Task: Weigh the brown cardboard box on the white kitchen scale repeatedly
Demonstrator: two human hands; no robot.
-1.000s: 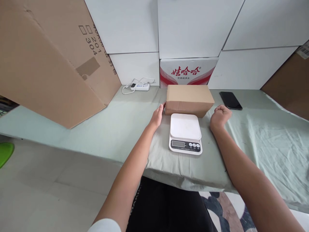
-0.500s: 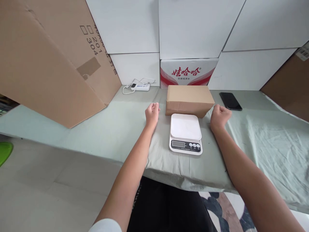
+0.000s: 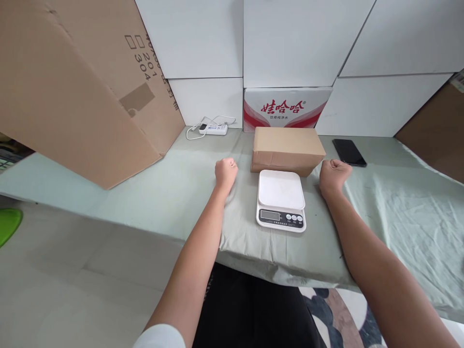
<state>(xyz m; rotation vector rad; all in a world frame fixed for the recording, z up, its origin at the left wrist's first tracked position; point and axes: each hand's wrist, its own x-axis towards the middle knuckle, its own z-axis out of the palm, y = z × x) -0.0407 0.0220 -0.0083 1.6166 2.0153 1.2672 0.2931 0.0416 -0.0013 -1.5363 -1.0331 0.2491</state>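
My left hand (image 3: 226,172) is closed in a fist above the cloth, left of the kitchen scale. My right hand (image 3: 333,174) is also a fist, to the right of the scale and near the right end of the small cardboard box. Nothing shows in either hand. Between my forearms lies the white kitchen scale (image 3: 282,191), its bare platform toward the back and its display and round buttons facing me. The display looks blank. Right behind the scale sits the brown cardboard box (image 3: 286,141), closed.
A black phone (image 3: 350,152) lies behind my right hand. A white power strip (image 3: 213,129) with a cable sits at the back left. The large carton (image 3: 97,92) stands on the left. White boxes and a red-printed carton (image 3: 284,107) line the back of the cloth-covered table (image 3: 163,193).
My left hand has turned into a tighter fist and shifted slightly left and toward me. My right hand stays beside the box. The whole view has drifted a little.
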